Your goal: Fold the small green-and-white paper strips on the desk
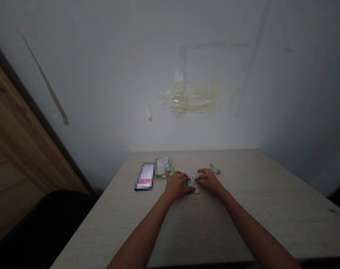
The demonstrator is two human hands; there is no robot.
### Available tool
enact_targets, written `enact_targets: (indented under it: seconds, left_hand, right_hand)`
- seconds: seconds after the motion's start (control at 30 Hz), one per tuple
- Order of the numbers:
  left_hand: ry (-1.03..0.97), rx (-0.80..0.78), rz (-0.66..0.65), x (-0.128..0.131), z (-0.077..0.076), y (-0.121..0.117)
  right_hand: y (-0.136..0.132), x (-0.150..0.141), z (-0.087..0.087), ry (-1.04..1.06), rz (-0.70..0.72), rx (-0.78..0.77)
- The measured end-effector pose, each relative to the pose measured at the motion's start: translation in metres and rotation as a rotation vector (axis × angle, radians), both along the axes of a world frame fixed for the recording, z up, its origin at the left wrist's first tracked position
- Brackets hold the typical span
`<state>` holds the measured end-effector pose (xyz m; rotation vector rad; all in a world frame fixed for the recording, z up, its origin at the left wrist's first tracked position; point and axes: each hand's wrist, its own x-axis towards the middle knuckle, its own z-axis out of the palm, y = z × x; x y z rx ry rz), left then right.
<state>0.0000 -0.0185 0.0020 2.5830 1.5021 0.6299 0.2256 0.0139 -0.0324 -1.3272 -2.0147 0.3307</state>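
Observation:
A small white and green packet [192,182] lies flat on the pale table [273,209], pinched between both hands. My left hand [177,185] covers its left edge, and one finger reaches towards a larger green and white sachet [164,167]. My right hand [209,181] presses its fingertips on the packet's right edge. Beyond that hand lies a small green scrap of wrapper [215,169], apart from it. A smartphone [145,176] lies to the left of the sachet, its screen blurred out.
The table's far side meets a white wall [102,82] with old yellowed tape [189,99] on it. A wooden panel [18,130] stands at the left, with a dark rounded object [43,224] low beside the table.

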Motion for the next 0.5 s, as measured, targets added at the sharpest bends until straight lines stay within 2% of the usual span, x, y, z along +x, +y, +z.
enact_targets:
  seconds: [0.33,0.5]
  left_hand:
    - [0.013,-0.054,-0.001,-0.001,-0.008,0.007]
    - [0.047,-0.087,-0.003,-0.002,-0.008,0.008]
  right_hand:
    - [0.008,-0.007,0.003,-0.002,-0.097,-0.036]
    - [0.013,-0.009,-0.001,-0.028,-0.113,0.009]
